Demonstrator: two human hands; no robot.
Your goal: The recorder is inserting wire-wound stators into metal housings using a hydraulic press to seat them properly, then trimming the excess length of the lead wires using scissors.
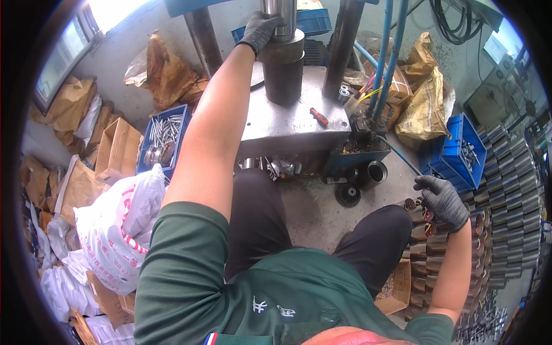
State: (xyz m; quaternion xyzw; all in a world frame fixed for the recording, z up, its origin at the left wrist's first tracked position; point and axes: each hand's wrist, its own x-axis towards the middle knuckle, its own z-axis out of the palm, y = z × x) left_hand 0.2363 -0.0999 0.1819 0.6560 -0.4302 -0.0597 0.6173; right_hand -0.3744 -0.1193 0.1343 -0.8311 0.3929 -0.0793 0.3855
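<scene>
My left hand [260,31], in a dark grey glove, reaches up to the press and wraps round the side of a shiny metal cylinder [284,17]. Under that cylinder sits a darker, thick steel cylinder [283,77] with a wider collar, upright on the steel press table [261,123]. Low on the right, my gloved right hand [444,202] closes on the end of a thin dark lever [401,155], which slants down from the base of the press. A red-handled screwdriver [318,117] lies on the table between the press columns.
Blue crates of metal parts stand left [183,123] and right [463,150]. Stacked metal sleeves [512,195] fill the far right. A hollow cylinder [376,172] and a round black part [348,195] lie on the floor. A white sack [112,230] and cardboard boxes crowd the left.
</scene>
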